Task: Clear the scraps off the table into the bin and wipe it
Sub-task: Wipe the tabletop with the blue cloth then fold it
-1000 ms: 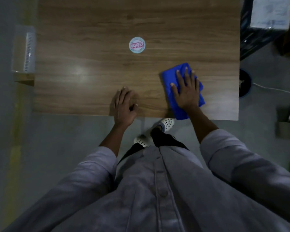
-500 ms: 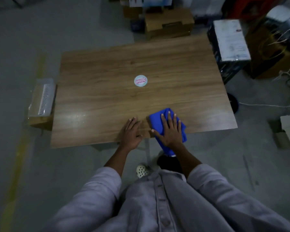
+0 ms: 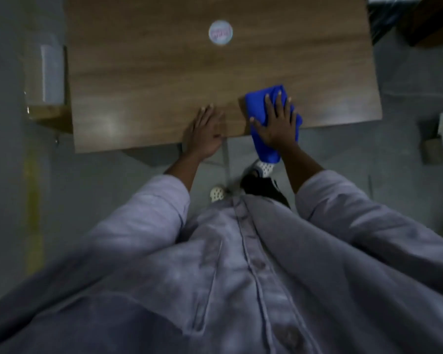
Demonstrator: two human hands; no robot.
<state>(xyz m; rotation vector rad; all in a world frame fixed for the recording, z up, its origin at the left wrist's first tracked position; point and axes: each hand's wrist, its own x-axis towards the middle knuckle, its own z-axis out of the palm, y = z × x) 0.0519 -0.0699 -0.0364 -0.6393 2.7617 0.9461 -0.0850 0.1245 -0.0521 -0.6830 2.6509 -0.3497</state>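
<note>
At the near edge of the brown wood-grain tabletop (image 3: 164, 85), your right hand (image 3: 276, 126) lies flat on a folded bright blue cleaning cloth (image 3: 257, 98), its fingers (image 3: 279, 103) straight and spread wide across the fabric, the thumb out to the side; nothing is gripped, the palm simply presses the cloth down. The cloth sits at the near right part of the tabletop, and its lower end hangs past the edge toward the grey floor (image 3: 113, 187). Just beside it, your left hand (image 3: 202, 135) rests palm-down on the bare wood at the same edge, its fingers (image 3: 207, 116) straight and close together, holding nothing. Farther back, near the middle of the tabletop, lies a round white sticker with pink lettering (image 3: 220, 31), too blurred to read. Beside the left edge stands a translucent plastic container (image 3: 49, 75) on a small wooden box (image 3: 49, 114). Your pale grey button-front shirt (image 3: 241, 264) fills the lower part of the view, with two white perforated shoes (image 3: 262, 168) on the floor below the tabletop edge.
</note>
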